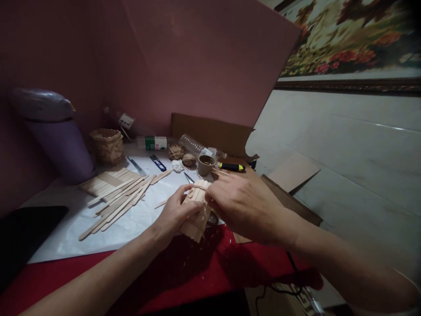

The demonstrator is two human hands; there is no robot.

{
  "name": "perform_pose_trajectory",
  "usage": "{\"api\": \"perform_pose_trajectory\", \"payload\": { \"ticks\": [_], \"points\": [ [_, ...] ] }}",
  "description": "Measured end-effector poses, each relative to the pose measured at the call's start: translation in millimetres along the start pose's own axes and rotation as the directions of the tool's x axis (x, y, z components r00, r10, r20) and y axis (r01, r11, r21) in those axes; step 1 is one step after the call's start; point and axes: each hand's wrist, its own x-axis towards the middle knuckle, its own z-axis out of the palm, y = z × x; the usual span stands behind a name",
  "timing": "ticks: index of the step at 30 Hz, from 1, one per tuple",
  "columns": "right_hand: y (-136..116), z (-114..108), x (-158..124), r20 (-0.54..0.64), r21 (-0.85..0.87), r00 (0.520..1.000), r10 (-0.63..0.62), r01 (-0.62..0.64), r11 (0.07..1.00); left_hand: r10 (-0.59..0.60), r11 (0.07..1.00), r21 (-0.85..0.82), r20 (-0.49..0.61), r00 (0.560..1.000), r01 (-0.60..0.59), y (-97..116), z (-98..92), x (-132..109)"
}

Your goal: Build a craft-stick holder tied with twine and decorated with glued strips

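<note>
My left hand [173,215] is closed around a small piece built of pale craft sticks [196,226], thumb across its front. The piece is tilted over the table's front part. Across its upper end runs a thin tan strand of twine [199,187], which leads to my right hand [245,206]. The right fingers are curled at the piece's upper right side and appear to pinch the strand; their tips are mostly hidden. Partly covered behind the piece lies a round brownish roll [213,218]. A pointed metal tip [188,177] shows just beyond it.
Loose craft sticks [121,204] fan out on white paper [62,237] at left. Farther back stand a twine-wrapped pot [107,147] and small cup [206,166], near twine balls [176,152], blue snips [158,163], plastic bottles [156,143] and a yellow-black cutter [232,167].
</note>
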Motion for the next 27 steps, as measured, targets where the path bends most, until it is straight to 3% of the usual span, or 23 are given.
{"api": "perform_pose_trajectory", "payload": {
  "ticks": [4,9,15,19,27],
  "points": [
    [-13,-3,-7,0.038,0.136,0.983,0.179,-0.182,0.974,0.029,0.999,0.017,-0.035,0.999,-0.028,0,0.4,0],
    [-18,12,-14,-0.056,0.334,0.934,0.353,-0.316,0.888,0.04,0.999,-0.011,-0.009,0.999,-0.04,-1,0.0,0],
    [-20,21,-19,-0.108,0.527,0.891,0.441,-0.325,0.785,0.016,0.994,-0.105,0.033,0.999,-0.013,1,1.2,-3],
    [-23,18,-23,-0.073,0.595,0.86,0.505,-0.369,0.714,-0.002,0.984,-0.178,0.094,0.996,0.019,4,2.5,-6],
    [-24,25,-25,-0.045,0.712,0.858,0.512,-0.332,0.619,-0.023,0.981,-0.191,0.087,0.996,0.04,3,3.7,-6]
  ]
}}
